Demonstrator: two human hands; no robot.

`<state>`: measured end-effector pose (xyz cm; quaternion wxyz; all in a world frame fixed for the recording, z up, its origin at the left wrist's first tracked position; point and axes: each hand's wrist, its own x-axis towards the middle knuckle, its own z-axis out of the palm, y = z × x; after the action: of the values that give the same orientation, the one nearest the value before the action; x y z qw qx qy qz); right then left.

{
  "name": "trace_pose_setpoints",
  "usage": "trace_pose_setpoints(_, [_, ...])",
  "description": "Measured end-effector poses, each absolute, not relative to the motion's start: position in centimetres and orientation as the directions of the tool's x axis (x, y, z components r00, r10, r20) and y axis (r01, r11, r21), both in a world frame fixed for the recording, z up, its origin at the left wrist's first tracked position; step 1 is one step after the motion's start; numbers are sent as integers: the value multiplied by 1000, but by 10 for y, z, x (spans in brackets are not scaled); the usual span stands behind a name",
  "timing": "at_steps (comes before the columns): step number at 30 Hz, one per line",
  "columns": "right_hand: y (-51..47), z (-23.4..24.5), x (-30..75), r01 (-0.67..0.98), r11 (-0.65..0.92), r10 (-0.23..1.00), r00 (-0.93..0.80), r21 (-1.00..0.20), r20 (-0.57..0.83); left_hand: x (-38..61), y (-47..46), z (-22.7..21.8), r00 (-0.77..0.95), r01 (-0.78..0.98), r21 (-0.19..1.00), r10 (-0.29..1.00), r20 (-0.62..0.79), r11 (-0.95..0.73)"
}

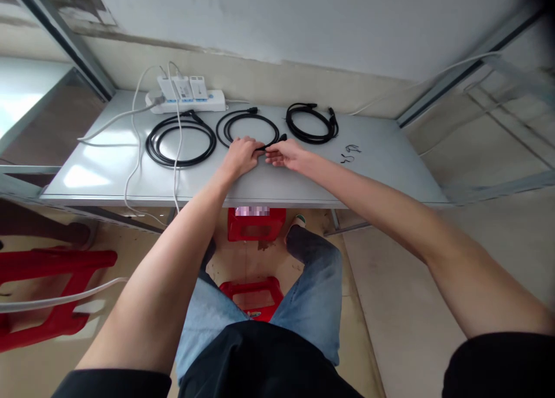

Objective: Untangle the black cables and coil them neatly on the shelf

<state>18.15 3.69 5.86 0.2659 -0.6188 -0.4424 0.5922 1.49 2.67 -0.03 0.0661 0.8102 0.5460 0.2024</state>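
The middle coil of black power cable (251,116) lies on the grey tabletop, with a plug at its far end. My left hand (243,155) rests on the near side of this coil, fingers bent and closed over the cable. Close beside it, my right hand (285,154) pinches the same cable between thumb and fingers, just short of a black connector (282,137). The fingers hide part of the cable. Another coiled black cable (182,159) lies to the left, and a third, bundled black cable (312,136) to the right.
A white power strip (195,104) with several white adapters stands at the back left. White cords (137,149) run across the table and over its front edge. Small dark ties (352,149) lie right of my right hand. Red stools (255,227) stand below.
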Motion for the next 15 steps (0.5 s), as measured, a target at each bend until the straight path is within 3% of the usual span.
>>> trace_pose_setpoints(5, [38,44,190,445,-77,957,-217,-892,-191,14,26,1,314,863,331,919,240,-381])
trace_pose_setpoints(10, [44,37,195,583,318,923,-372,-747,102,14,27,1,315,866,329,922,226,-376])
trace_pose_setpoints(13, [48,34,191,549,347,915,-378,-760,144,14,26,1,313,865,334,923,223,-374])
trace_pose_setpoints(15, [49,33,186,500,225,947,-316,-836,66,14,26,2,313,865,334,923,226,-375])
